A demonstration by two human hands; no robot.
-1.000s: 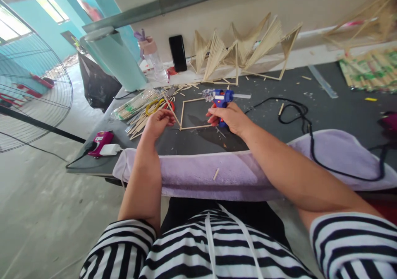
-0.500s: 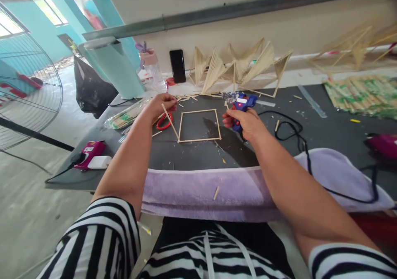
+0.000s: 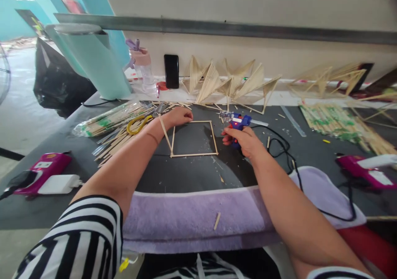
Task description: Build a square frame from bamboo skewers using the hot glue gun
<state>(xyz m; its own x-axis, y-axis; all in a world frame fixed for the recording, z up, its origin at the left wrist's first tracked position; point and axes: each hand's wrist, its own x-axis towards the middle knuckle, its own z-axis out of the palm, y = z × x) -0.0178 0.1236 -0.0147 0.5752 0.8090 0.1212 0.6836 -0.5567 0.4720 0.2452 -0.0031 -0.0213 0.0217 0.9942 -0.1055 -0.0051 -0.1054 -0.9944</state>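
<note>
My right hand (image 3: 245,139) is wrapped round the grip of a blue glue gun (image 3: 237,123), its nozzle pointing left over the dark table. A four-sided frame of thin wooden sticks (image 3: 195,155) lies flat between my hands. From its near left corner another stick (image 3: 165,135) rises at a slant, leaning outward beside my left forearm. My left hand (image 3: 180,116) is at the frame's far left corner, fingers curled together; whatever is between the fingertips is too small to make out.
Yellow-handled scissors (image 3: 135,125) and loose sticks lie left, near a bagged bundle (image 3: 101,119). Behind stand a bottle (image 3: 144,68), a phone (image 3: 171,71) and a zigzag stick model (image 3: 211,82). A purple cloth (image 3: 186,217) covers the near edge; the black cord (image 3: 283,136) loops right.
My left hand has moved right, from beside the slanted stick's upper end to the frame's far left corner. The view has shifted, showing more of the table. My right hand keeps the glue gun.
</note>
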